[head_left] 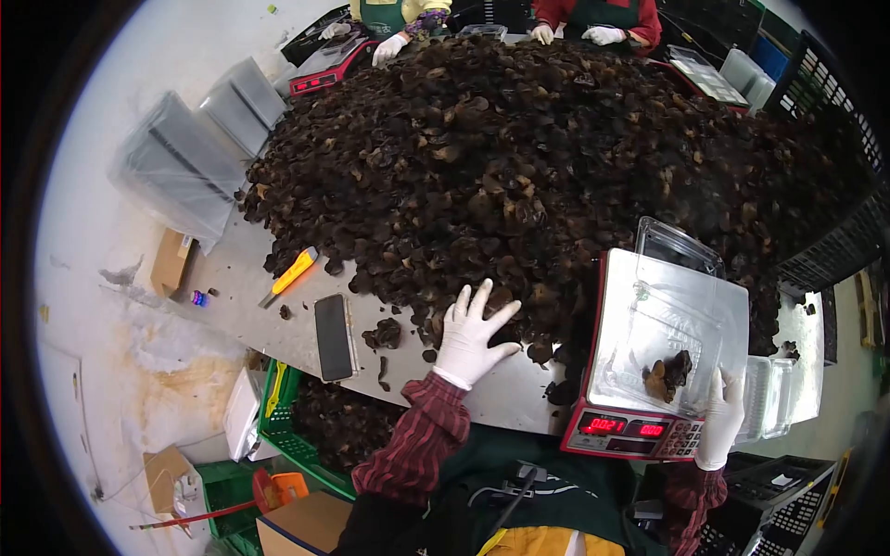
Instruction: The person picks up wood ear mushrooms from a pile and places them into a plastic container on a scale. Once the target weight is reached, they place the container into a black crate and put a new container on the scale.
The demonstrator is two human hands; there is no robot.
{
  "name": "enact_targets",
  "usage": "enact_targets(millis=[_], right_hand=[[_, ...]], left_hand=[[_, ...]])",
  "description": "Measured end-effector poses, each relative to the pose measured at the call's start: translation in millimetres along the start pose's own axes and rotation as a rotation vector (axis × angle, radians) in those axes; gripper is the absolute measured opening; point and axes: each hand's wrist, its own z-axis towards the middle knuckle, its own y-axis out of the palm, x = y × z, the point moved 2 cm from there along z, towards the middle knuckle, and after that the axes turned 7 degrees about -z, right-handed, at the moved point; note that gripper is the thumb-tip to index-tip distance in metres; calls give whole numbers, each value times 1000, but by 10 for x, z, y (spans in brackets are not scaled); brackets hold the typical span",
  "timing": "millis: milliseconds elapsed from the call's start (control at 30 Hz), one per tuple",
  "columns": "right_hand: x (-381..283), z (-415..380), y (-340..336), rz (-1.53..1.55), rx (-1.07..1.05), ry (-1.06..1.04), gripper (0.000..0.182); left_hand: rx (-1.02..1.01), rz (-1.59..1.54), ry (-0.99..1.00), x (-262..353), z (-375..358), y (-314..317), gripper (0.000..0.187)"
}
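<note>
A large heap of dark wood ear mushrooms [519, 176] covers most of the table. My left hand [475, 341], in a white glove, has its fingers spread at the heap's near edge and holds nothing. At the right, my gloved right hand [721, 422] lies along the right edge of a red weighing scale [640, 315], fingers stretched forward. A small clump of wood ear mushroom [668, 376] sits on the scale's plate, left of that hand. The red display [626, 426] reads 0.021. A clear plastic box [681, 246] lies just behind the scale.
A phone [335, 337] and a yellow utility knife [295, 273] lie left of my left hand. Clear box stacks [181, 162] stand at left, more boxes [771, 394] at right. Below is a green crate [292, 435]. Co-workers' gloved hands [389, 48] are across the table.
</note>
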Motion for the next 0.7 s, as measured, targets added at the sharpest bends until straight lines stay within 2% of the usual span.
enact_targets(millis=[67, 133, 167, 200, 367, 467, 533, 600, 667, 700], right_hand=[[6, 1, -17, -126, -13, -13, 26], [-44, -37, 11, -138, -31, 9, 25], [-17, -35, 22, -161, -33, 10, 25], [-23, -36, 23, -161, -33, 10, 25], [21, -13, 71, -130, -71, 41, 26], [-60, -23, 70, -119, -86, 96, 26], [13, -2, 83, -134, -73, 71, 26], [8, 4, 89, -146, -65, 42, 26], [-62, -13, 107, -68, -94, 81, 26], [-59, -10, 118, -67, -93, 79, 26]], left_hand=[[29, 28, 24, -8, -64, 171, 50], [82, -181, -6, -124, -149, 322, 40], [153, -252, 7, -135, -175, 325, 29], [153, -253, 7, -153, -187, 335, 29], [337, -664, -236, -239, -123, 256, 23], [378, -846, -286, 41, 66, -30, 23], [350, -925, -142, 397, 243, -239, 23], [277, -874, 66, 844, 408, -397, 22], [208, -812, 308, 1234, 564, -376, 22], [111, -778, 375, 1371, 614, -258, 25]])
